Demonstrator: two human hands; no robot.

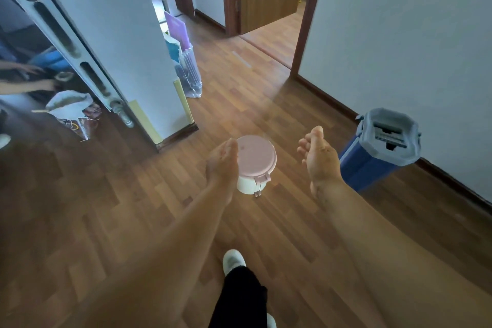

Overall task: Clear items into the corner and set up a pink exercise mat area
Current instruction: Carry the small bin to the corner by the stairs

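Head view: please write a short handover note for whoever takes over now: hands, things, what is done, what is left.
Left hand: open, fingers straight, at the left side of the pink-lidded bin; contact unclear.
Right hand: open, to the bin's right, apart from it.
The bin stands upright on the wooden floor, lid closed. Blue bucket stands by the right wall.
Done: nothing visible.
Left: clear the bin away; mat not in view.

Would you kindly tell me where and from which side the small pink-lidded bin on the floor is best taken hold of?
Probably the round white body under the pink lid, one hand on each side: left hand from its left, right hand from its right. The lid looks hinged, with a pink fitting on the near side, so lifting there seems unwise.
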